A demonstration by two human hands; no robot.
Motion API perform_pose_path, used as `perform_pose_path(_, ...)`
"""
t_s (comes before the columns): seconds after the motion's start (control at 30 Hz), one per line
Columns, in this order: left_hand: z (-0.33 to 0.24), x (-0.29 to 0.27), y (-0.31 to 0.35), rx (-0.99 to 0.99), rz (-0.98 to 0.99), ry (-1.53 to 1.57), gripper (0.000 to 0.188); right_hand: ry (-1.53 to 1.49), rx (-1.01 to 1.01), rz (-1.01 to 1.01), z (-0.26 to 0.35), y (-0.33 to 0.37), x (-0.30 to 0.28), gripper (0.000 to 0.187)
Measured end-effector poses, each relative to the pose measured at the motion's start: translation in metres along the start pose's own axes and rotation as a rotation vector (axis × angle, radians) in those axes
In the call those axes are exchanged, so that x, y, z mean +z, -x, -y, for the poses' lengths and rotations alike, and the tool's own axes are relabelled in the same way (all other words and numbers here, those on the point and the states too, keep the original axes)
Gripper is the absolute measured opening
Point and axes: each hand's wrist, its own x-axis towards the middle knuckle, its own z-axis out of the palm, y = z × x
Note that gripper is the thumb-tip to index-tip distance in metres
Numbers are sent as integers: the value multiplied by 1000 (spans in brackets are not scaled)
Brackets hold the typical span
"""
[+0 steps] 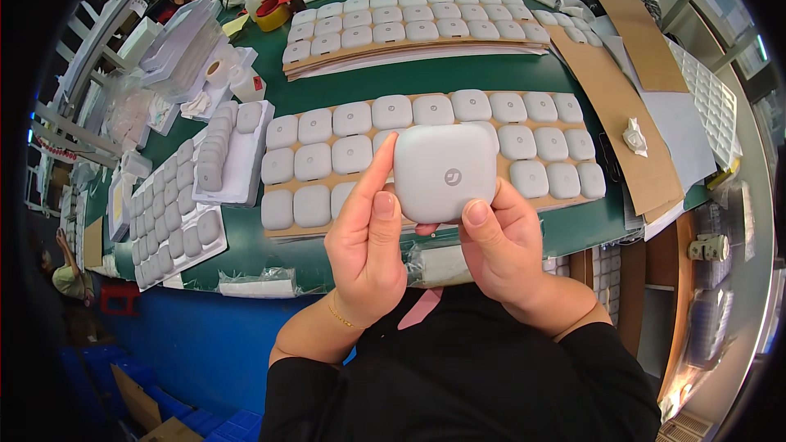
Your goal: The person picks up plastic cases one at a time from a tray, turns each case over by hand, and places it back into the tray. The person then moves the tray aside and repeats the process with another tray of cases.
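A light grey rounded-square plastic case [444, 173] with a small round dark mark is held up in front of me, its marked face towards me. My left hand [370, 237] supports its left edge, index finger pointing up along the side and thumb near the lower left corner. My right hand [506, 250] grips the lower right corner, thumb on the front face and fingers behind. Behind it, rows of similar grey cases [312, 162] lie on a brown cardboard sheet [483, 98], partly hidden by the held case and my hands.
Another cardboard stack [409, 51] bears more grey cases at the back. White trays [255, 155] of cases stand at left, near yellow tape [273, 15] and clear plastic boxes [184, 41]. Cardboard strips [622, 139] and a crumpled white wrapper [634, 137] lie on the right of the green table [368, 82].
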Motion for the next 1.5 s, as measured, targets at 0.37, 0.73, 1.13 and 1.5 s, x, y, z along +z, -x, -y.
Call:
perform_pose_path(0.37,-4,-3,0,-27,-3,72,47,-6,42,28,1,-3,0,26)
perform_pose_path(0.73,4,-68,-1,-235,210,-479,48,643,321,224,-16,-24,-21,27)
perform_pose_path(1.13,6,-266,40,-305,-599,85,24,831,247,339,-45,-40,-25,35)
perform_pose_path(1.5,24,-397,43,-489,-831,127,36,854,232,496,-51,-50,-15,30)
